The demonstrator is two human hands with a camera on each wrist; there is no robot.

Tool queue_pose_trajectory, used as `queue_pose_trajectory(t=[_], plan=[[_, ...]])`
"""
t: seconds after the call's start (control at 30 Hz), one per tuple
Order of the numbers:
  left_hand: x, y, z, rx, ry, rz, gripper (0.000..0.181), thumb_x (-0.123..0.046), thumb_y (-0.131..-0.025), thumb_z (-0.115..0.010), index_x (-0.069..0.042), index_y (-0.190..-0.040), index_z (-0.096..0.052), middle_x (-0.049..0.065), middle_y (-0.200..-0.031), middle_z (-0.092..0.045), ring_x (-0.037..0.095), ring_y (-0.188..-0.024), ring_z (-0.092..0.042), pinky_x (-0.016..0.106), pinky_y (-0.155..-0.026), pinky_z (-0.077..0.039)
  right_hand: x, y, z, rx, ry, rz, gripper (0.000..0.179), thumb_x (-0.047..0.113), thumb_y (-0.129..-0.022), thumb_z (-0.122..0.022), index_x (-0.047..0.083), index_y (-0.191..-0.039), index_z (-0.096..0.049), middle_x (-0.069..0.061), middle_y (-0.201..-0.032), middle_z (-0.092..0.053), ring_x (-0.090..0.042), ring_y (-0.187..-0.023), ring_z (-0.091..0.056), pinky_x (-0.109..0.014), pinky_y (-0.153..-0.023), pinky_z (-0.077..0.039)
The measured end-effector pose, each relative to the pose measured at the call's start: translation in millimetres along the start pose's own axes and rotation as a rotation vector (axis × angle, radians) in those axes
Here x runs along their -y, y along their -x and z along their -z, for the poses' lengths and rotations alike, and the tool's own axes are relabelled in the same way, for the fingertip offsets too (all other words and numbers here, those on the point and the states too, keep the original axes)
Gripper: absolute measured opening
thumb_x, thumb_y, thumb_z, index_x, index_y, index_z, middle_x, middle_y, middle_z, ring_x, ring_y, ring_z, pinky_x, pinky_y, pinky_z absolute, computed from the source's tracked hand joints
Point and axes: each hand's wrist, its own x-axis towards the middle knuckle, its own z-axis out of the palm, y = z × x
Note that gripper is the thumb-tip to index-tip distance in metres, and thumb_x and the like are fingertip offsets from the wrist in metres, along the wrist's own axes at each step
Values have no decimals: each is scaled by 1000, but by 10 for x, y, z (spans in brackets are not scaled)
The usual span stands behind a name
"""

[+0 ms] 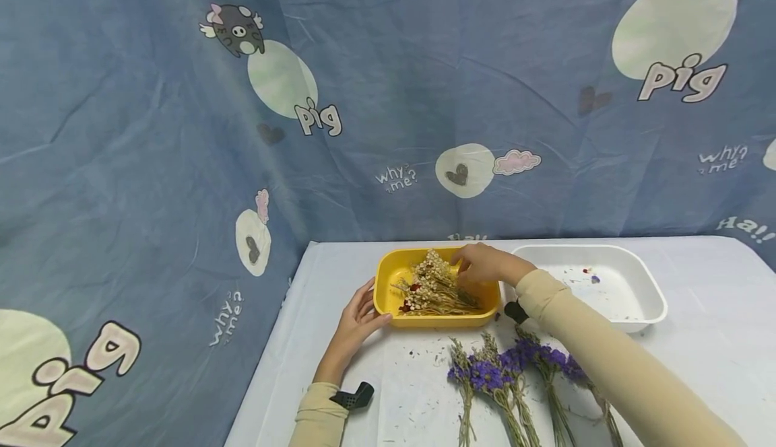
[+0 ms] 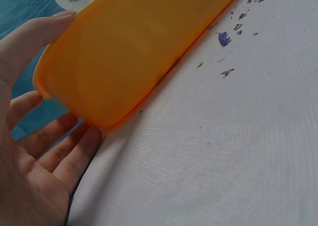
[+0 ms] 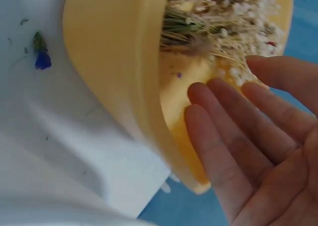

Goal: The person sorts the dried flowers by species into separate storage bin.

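A yellow plastic tray (image 1: 353,321) holds dried flower stems (image 1: 433,285) with small cream-white heads and a few dark red blooms. My left hand (image 1: 358,316) grips the tray's near left corner. In the left wrist view its thumb (image 2: 47,30) lies at the rim and the fingers (image 2: 74,151) bend around the outer wall. Over the tray's right end hangs my right hand (image 1: 485,263). The right wrist view shows its fingers (image 3: 218,151) loosely bent beside the cream flowers (image 3: 228,32), with nothing held.
Several bunches of dried purple flowers (image 1: 488,374) lie on the white table in front of the tray, partly under the right forearm. A white tray (image 1: 651,305) with small petal scraps stands to the right. Plant crumbs dot the cloth. A blue printed curtain (image 1: 388,97) hangs behind.
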Motion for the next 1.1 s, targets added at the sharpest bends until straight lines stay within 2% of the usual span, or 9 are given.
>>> queue_pose_trajectory(t=[0.13, 0.2, 0.37, 0.6, 0.73, 0.87, 1.0, 1.1], plan=[[-1, -5, -9, 1, -7, -4, 85, -11, -86, -84, -30, -157, -41, 10, -152, -54, 29, -140, -55, 26, -110, -52, -82, 154, 80, -76, -57, 71, 38, 9, -100, -65, -7, -134, -62, -27, -127, -69, -37, -113, -71, -43, -92, -63], [-2, 0, -8, -1, -5, -10, 84, -11, -87, -83, -29, -157, -41, 11, -152, -55, 30, -140, -55, 26, -110, -52, -131, 250, 116, -113, -79, 74, 38, 10, -100, -65, -7, -135, -61, -28, -129, -68, -38, -115, -70, -44, -94, -63], [0, 22, 4, -18, 2, -4, 78, -11, -88, -82, -27, -155, -45, 11, -151, -56, 31, -140, -55, 27, -110, -53, -295, 579, 175, -222, -117, 40, 40, 12, -101, -66, -4, -136, -60, -27, -131, -68, -41, -120, -67, -52, -99, -60], [-26, 80, 31, -29, -26, -5, 72, -16, -90, -81, -25, -154, -48, 9, -149, -59, 30, -138, -57, 29, -110, -53, -671, 1141, 171, -436, -135, -2, 45, 18, -97, -73, -1, -137, -60, -25, -138, -64, -46, -128, -60, -58, -105, -55], [-33, 169, 77, -14, -61, 7, 68, -22, -91, -81, -25, -152, -51, 7, -147, -61, 28, -136, -59, 27, -108, -55, -886, 1489, 142, -553, -105, -66, 53, 27, -95, -76, 0, -139, -60, -26, -140, -62, -48, -130, -57, -57, -106, -52], [-63, 315, 109, -10, -85, 22, 62, -21, -92, -80, -23, -148, -55, 8, -141, -65, 28, -130, -63, 23, -102, -57, -1091, 1842, 153, -644, -128, -184, 63, 35, -94, -77, 2, -144, -56, -32, -149, -50, -58, -134, -47, -66, -109, -44], [-137, 474, 90, 4, -105, 23, 56, -17, -92, -79, -18, -144, -58, 11, -132, -69, 25, -119, -67, 18, -95, -58, -1317, 2154, 131, -723, -184, -303, 75, 40, -95, -75, 2, -153, -46, -38, -159, -33, -66, -139, -33, -77, -109, -33], [-187, 575, 30, 18, -115, 37, 52, -16, -92, -79, -12, -141, -60, 12, -127, -70, 19, -112, -69, 18, -92, -59, -1470, 2320, 37, -779, -210, -365, 82, 40, -97, -72, 1, -159, -35, -37, -163, -24, -66, -144, -25, -77, -114, -26]])
